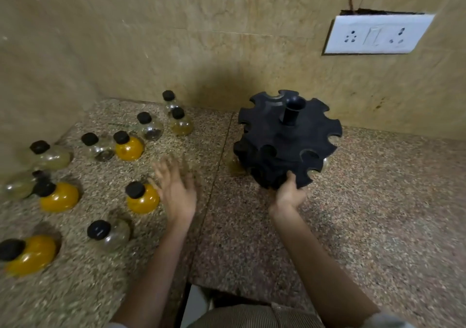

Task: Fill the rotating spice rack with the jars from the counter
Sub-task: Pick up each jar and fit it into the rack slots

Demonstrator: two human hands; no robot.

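The black rotating spice rack [287,138] stands on the granite counter [378,201] right of centre, with notched tiers and a centre post. A few jars show dimly in its lower tier. My right hand [290,192] grips the rack's front lower edge. My left hand [176,189], blurred, hovers open with fingers spread just right of a yellow-filled jar with a black cap [141,198]. Several round black-capped jars stand on the left counter, among them a clear one [108,234] and another yellow one [127,146].
A tiled wall rises behind and to the left, forming a corner. A white socket plate [375,35] is mounted on the wall at upper right. The counter's front edge lies near the bottom centre.
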